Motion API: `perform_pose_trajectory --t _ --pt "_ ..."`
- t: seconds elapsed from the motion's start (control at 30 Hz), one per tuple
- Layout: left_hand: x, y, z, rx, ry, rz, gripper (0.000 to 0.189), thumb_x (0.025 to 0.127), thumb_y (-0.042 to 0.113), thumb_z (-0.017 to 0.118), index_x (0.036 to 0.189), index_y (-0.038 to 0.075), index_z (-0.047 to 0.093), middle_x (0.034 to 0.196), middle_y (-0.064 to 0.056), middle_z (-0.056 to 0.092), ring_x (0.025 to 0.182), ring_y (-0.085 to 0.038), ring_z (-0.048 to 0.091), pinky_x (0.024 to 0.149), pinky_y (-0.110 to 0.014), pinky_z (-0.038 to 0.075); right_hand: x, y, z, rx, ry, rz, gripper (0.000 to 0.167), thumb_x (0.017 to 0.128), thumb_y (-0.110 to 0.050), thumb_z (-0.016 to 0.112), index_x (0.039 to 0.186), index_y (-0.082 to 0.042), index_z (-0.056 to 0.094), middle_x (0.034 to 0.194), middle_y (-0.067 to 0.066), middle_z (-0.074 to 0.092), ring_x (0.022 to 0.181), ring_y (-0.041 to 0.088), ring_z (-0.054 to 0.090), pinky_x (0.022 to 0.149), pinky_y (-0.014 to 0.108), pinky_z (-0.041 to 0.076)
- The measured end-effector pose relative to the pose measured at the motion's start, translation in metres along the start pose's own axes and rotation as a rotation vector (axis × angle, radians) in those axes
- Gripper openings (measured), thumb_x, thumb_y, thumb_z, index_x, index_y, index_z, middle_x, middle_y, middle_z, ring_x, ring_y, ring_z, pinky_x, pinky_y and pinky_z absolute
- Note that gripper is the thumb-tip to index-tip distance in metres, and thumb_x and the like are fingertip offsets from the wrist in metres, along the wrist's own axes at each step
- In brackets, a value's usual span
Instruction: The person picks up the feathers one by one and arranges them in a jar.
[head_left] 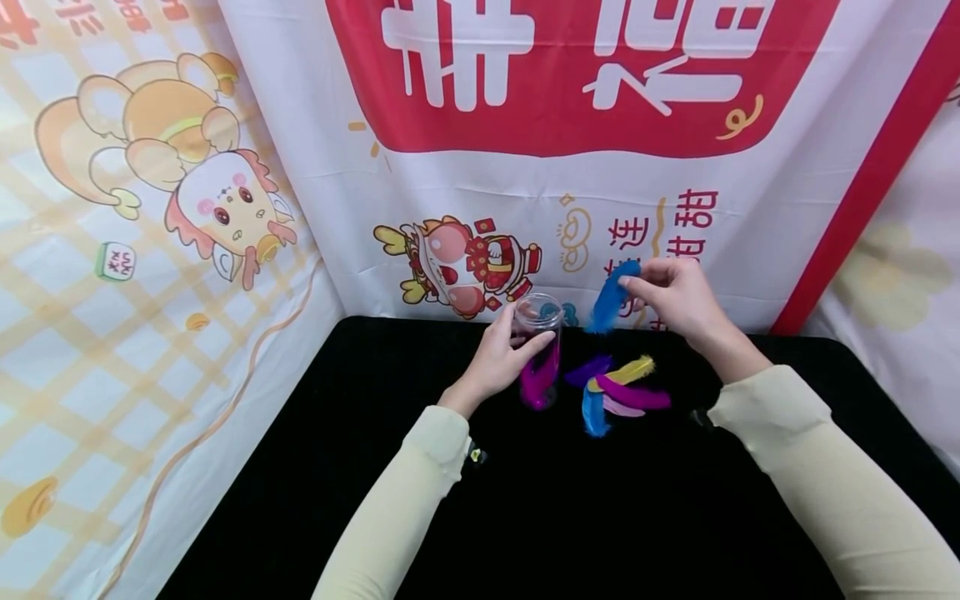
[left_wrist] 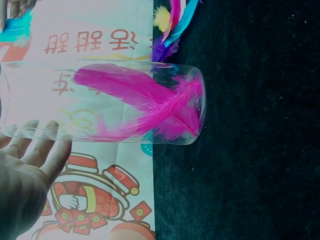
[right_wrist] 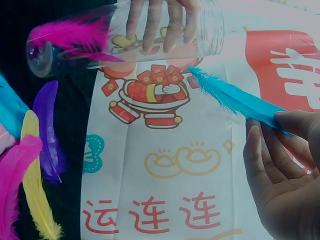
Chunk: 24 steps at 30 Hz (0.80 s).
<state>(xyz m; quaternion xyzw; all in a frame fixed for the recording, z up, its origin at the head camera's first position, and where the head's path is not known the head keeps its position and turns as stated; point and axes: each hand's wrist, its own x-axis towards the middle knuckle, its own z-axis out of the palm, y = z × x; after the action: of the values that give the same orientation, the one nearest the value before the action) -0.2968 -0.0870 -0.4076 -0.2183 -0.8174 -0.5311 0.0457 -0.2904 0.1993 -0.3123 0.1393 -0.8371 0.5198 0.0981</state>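
Observation:
My left hand (head_left: 497, 357) grips a clear jar (head_left: 551, 321) around its upper part, and the jar stands upright on the black table. Inside lie magenta feathers (left_wrist: 170, 107), gathered toward the bottom. A blue feather (head_left: 611, 298) is pinched by its end between the thumb and fingers of my right hand (head_left: 678, 300). That feather is held in the air to the right of the jar's open mouth, its free end pointing down. On the table beside the jar lies a loose pile with a purple feather (right_wrist: 46, 127), a yellow feather (right_wrist: 34, 175), a magenta feather (head_left: 636, 394) and others.
The black table (head_left: 337, 500) backs onto a white cloth (head_left: 337, 208) printed with red lettering and cartoon figures. Another printed cloth (head_left: 112, 333) hangs along the left side. A pale pink feather (head_left: 622, 407) and a second blue feather (head_left: 595, 412) belong to the pile.

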Motion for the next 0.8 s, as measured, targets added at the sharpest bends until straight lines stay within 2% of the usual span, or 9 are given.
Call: perform_pose_trajectory --t 0.17,0.4,0.8 --pt "0.000 0.001 -0.001 -0.005 -0.003 -0.004 0.073 0.098 0.046 0.068 0.154 0.012 0.036 0.148 -0.005 0.051 0.126 -0.019 0.059 0.104 -0.039 0.053 0.002 -0.008 0.001 0.008 0.008 -0.006 0.032 0.098 -0.030 0.072 0.103 0.001 0.075 0.080 0.002 0.074 0.069 0.015 0.064 0.057 0.029 0.045" --pt "0.001 0.000 -0.001 -0.006 0.001 -0.008 0.074 0.098 0.047 0.068 0.154 0.009 0.037 0.148 -0.006 0.051 0.126 -0.020 0.059 0.104 -0.040 0.052 0.007 -0.016 0.004 0.006 0.002 -0.013 0.034 0.099 -0.034 0.070 0.104 -0.001 0.075 0.088 0.007 0.076 0.071 0.017 0.067 0.062 0.029 0.053" --pt "0.001 0.000 0.000 0.001 0.003 -0.005 0.071 0.098 0.045 0.069 0.152 0.011 0.039 0.143 -0.007 0.054 0.124 -0.019 0.061 0.103 -0.038 0.053 0.009 -0.027 0.007 0.027 0.011 -0.064 0.030 0.099 -0.029 0.070 0.105 0.000 0.075 0.088 0.007 0.077 0.073 0.017 0.068 0.067 0.026 0.056"
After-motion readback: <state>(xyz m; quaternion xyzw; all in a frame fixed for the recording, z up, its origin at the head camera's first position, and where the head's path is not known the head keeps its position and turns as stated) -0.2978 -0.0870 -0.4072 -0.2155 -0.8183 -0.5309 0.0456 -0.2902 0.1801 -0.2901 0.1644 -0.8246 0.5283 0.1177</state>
